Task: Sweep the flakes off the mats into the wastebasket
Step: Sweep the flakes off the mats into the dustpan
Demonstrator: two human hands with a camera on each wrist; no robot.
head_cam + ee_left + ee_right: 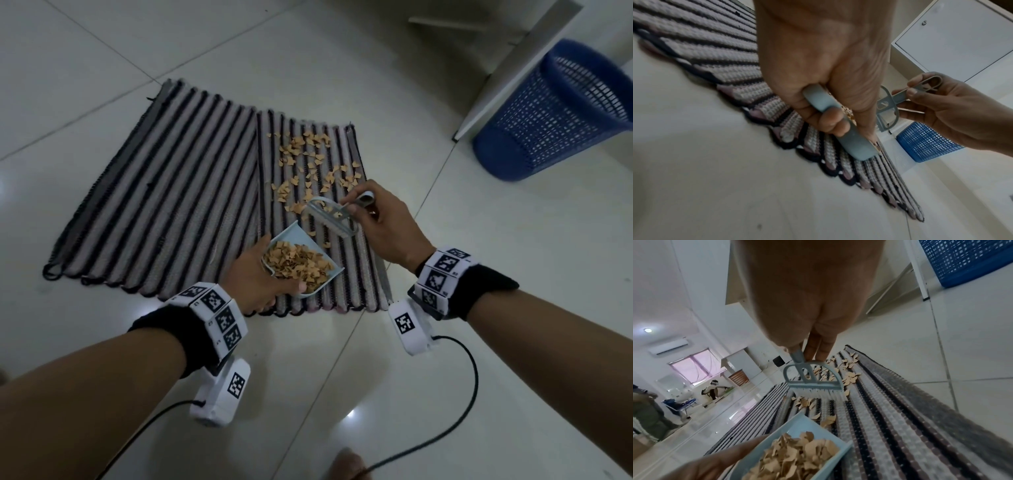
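Two striped mats lie side by side on the tiled floor, the left mat (164,192) bare of flakes and the right mat (346,270) strewn with tan flakes (310,161). My left hand (260,277) grips a light-blue dustpan (291,236) heaped with flakes, held over the right mat's near part; its handle (851,139) sits in my curled fingers. My right hand (380,222) pinches the handle of a small blue brush (330,216), whose bristles (822,393) hover just above the mat beyond the dustpan. The blue mesh wastebasket (561,113) stands at the far right.
A white cabinet (513,61) stands behind the wastebasket. Cables (459,404) trail from my wrist cameras over the floor. A bare toe (349,462) shows at the bottom edge. Far off in the right wrist view is another person (715,389) and a brown basket (739,378).
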